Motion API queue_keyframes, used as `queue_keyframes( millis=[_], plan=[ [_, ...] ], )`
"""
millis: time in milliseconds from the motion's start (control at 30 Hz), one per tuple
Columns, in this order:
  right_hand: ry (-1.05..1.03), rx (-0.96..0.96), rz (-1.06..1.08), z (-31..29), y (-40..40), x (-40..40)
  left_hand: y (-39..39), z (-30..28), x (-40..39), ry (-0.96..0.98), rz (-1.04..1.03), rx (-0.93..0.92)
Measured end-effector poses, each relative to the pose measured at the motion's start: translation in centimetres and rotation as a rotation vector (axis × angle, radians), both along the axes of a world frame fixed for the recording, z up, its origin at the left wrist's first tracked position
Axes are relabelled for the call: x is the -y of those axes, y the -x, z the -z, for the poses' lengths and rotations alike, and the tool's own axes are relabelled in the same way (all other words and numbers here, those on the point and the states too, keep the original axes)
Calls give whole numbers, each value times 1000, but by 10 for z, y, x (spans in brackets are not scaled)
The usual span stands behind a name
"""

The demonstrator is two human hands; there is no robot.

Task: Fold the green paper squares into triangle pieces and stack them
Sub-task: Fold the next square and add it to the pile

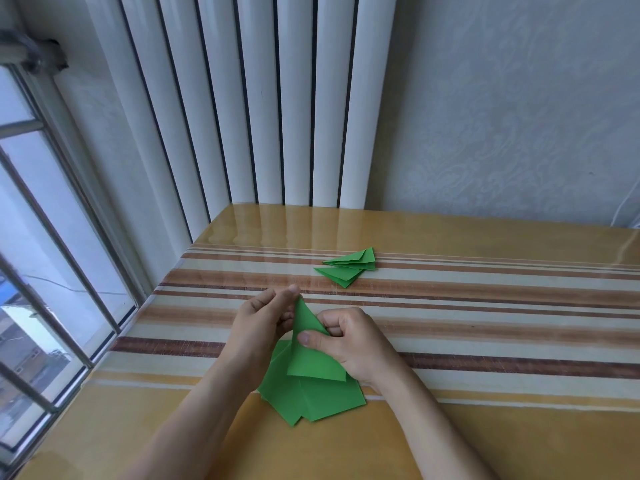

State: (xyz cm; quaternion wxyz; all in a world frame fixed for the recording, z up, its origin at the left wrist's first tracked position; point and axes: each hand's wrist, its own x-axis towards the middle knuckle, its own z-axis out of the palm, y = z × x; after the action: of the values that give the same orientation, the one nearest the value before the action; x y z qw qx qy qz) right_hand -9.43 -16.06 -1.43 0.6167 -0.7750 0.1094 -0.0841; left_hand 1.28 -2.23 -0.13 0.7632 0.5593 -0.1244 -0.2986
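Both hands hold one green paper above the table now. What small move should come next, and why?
Probably press the fold flat into a triangle. The left hand pinches the top tip of the held paper and the right hand pinches its side, so it looks half folded. Finished triangles lie farther back; unfolded squares wait beneath.

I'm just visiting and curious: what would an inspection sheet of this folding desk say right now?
Surface: glossy striped table, reflective.
Job's things: held green paper, partly folded; pile of flat green squares beneath the hands; folded triangles stacked farther back.
Clutter: nothing seen.
Hands: left hand pinches the paper's top point; right hand grips its side, thumb on top.
Cables: white cord at the right wall.
Surroundings: white radiator, window on the left, patterned wall.
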Motion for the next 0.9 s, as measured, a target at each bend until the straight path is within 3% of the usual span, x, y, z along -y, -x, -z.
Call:
queue_keyframes(
  millis=[367,900],
  plan=[
    [-2,-2,45,1,-1,3,6,0,-1,-134,19,289],
    [-50,211,170,1,-6,6,9,-2,-2,-121,65,271]
  ],
)
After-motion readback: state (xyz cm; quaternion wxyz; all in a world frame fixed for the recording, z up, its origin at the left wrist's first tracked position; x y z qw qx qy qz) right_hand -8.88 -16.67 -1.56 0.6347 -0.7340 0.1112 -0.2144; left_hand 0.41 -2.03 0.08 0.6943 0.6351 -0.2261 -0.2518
